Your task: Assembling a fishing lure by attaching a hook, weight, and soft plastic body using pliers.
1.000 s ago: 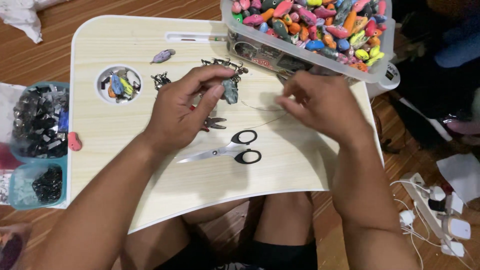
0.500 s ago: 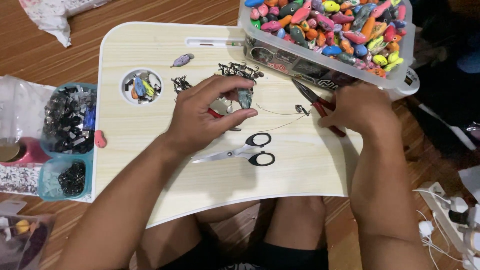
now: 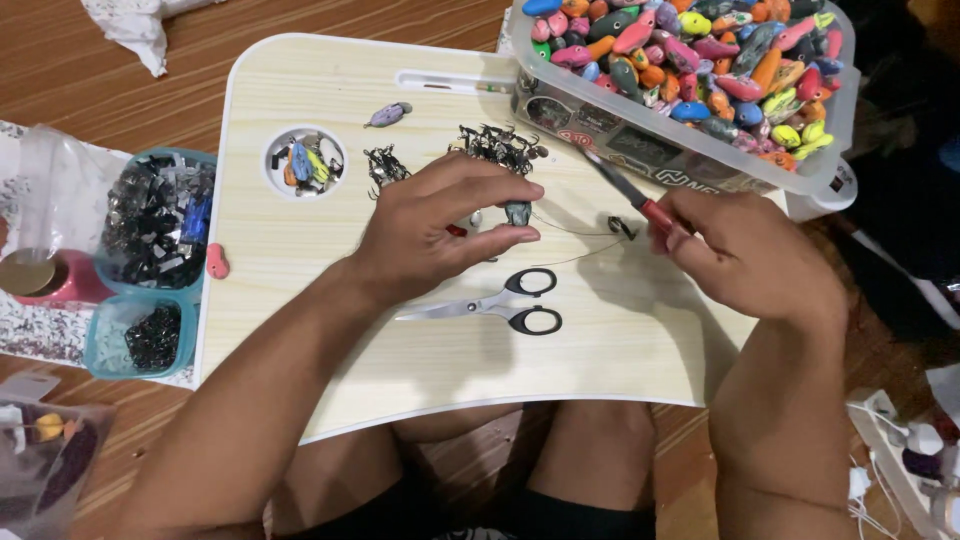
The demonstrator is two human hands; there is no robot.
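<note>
My left hand (image 3: 435, 230) pinches a small dark fishing lure body (image 3: 517, 212) above the pale wooden lap table (image 3: 300, 300). A thin wire (image 3: 570, 228) runs from the lure toward my right hand. My right hand (image 3: 750, 250) grips red-handled pliers (image 3: 630, 195), jaws pointing up-left toward the bin. A small hook piece (image 3: 620, 226) sits at the wire's end by my right fingers. Black-handled scissors (image 3: 500, 303) lie shut on the table just below both hands.
A clear bin (image 3: 690, 150) full of colourful lure bodies stands at the back right. A pile of hooks (image 3: 495, 148), a round cup hole with lures (image 3: 305, 163) and a grey lure (image 3: 388, 114) lie on the table. Teal trays (image 3: 150, 260) of dark hardware sit left.
My right hand has drawn back to the right and now holds the red-handled pliers away from the lure. My left hand keeps holding the lure.
</note>
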